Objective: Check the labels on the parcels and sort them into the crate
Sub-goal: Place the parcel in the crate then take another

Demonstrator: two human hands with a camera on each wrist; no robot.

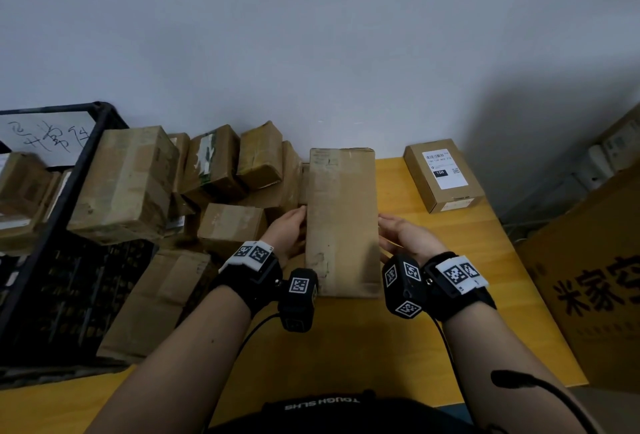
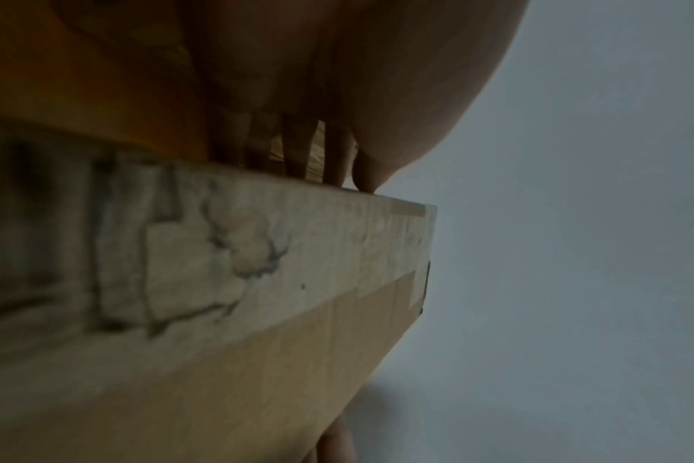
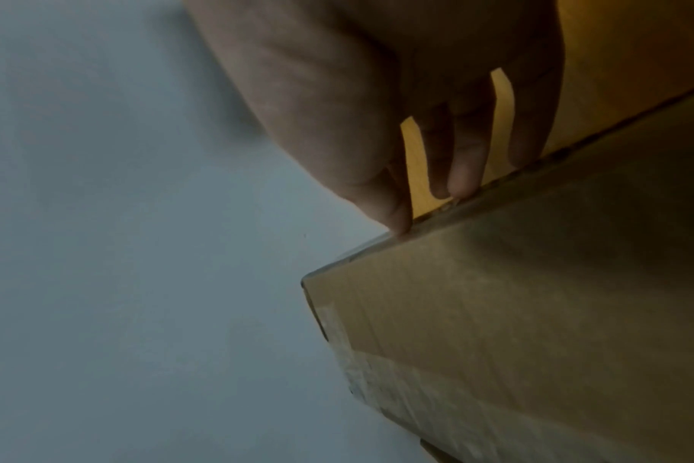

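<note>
A long brown cardboard parcel (image 1: pixel 341 219) lies lengthwise in front of me, between both hands over the yellow table (image 1: pixel 346 347). My left hand (image 1: pixel 289 231) holds its left edge, thumb on top and fingers (image 2: pixel 297 147) reaching under it. On the opposite edge my right hand (image 1: pixel 401 233) holds it the same way, its fingers (image 3: pixel 464 156) slipping behind the box (image 3: pixel 535 297). No label shows on the upper face, only tape and scuffs (image 2: pixel 218 266). The black plastic crate (image 1: pixel 79 163) stands at the left with several parcels inside.
A heap of brown parcels (image 1: pixel 221 163) fills the table's back left, some leaning on the crate. A small box with a white label (image 1: pixel 443 174) sits at the back right. A large printed carton (image 1: pixel 595 260) stands beside the table's right edge. The wall is close behind.
</note>
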